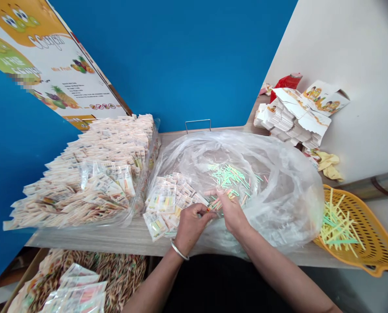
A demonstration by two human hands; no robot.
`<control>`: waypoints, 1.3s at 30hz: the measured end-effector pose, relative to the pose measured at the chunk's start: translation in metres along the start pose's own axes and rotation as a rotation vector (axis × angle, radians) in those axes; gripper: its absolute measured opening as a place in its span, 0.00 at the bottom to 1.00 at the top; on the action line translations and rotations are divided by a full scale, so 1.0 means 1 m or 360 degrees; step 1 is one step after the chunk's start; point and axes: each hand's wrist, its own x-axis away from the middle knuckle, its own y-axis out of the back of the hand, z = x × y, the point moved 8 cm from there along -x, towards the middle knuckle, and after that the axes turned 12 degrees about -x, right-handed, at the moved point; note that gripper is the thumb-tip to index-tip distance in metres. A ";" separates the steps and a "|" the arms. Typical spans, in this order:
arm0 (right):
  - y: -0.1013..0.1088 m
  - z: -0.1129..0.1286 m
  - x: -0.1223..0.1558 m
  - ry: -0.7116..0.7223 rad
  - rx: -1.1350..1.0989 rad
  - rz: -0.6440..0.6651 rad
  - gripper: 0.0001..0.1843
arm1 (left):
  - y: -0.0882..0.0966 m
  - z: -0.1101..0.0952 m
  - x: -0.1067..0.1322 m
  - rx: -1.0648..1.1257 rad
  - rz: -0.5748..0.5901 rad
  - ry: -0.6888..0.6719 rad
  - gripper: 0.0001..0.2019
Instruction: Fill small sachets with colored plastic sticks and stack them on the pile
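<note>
My left hand (pixel 192 224), with a metal bangle at the wrist, pinches thumb and fingertips together on something small that I cannot make out. Close beside it, my right hand (pixel 233 215) is closed on a few thin orange and pink sticks (pixel 215 203), partly hidden by the fingers. Both hands are over a large clear plastic bag (pixel 279 191) spread on the table. Loose green sticks (pixel 228 175) lie on the plastic just beyond my fingers. Small printed sachets (pixel 163 200) with coloured sticks inside are heaped left of my hands.
A big mass of filled sachets (pixel 105 143) in clear plastic covers the table's left. Below it, a box holds more sachets (pixel 79 282). On the right are a yellow basket (pixel 373 230) with yellow and green sticks and a stack of folded cartons (pixel 298 117). A blue panel (pixel 187 61) stands behind.
</note>
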 end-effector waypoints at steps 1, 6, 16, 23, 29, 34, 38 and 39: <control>-0.003 0.006 0.000 0.0094 0.0082 0.0050 0.28 | 0.001 -0.001 0.000 -0.0024 -0.0012 -0.0009 0.08; -0.001 -0.007 -0.003 -0.0059 -0.0009 0.0014 0.27 | 0.005 -0.004 -0.001 0.0060 -0.0028 -0.0068 0.09; -0.013 0.018 -0.002 0.0338 0.0616 0.0399 0.25 | -0.006 -0.021 0.000 0.0223 0.0207 -0.0287 0.15; -0.010 0.061 0.017 0.0446 0.0944 0.0515 0.27 | -0.019 -0.014 0.001 0.0517 0.0260 -0.0239 0.17; 0.048 0.043 0.014 0.0426 0.1383 0.0296 0.15 | 0.025 0.020 0.001 0.0301 -0.0240 -0.0015 0.17; 0.116 0.020 0.005 0.0065 0.2129 0.0013 0.12 | 0.100 0.056 0.003 -0.0029 -0.0932 0.0187 0.14; 0.110 0.024 0.007 0.0024 0.2404 0.0061 0.10 | 0.117 0.082 -0.006 -0.0404 -0.1092 0.0234 0.16; 0.100 0.026 0.006 0.0100 0.2407 0.0087 0.11 | 0.116 0.086 -0.009 -0.0513 -0.1119 0.0202 0.15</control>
